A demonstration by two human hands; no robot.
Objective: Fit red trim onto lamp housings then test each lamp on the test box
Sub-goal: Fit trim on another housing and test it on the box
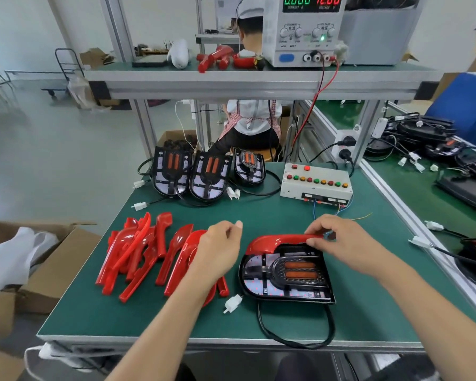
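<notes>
A black lamp housing (283, 279) with two orange strips lies on the green mat in front of me. A red trim (275, 242) sits along its far edge. My right hand (341, 243) holds the right end of that trim, fingers curled over it. My left hand (220, 248) hovers over a pile of loose red trims (138, 257), fingers loosely curled, with nothing seen in it. The white test box (316, 185) with coloured buttons stands at the back right of the mat. The housing's cable (294, 339) loops off the front edge, its white plug (232, 303) lying loose.
Three more lamp housings (206, 174) lean in a row at the back of the mat. A power supply (302, 31) stands on the upper shelf with red parts beside it. A cardboard box (39, 259) sits left of the table. A seated person works behind the bench.
</notes>
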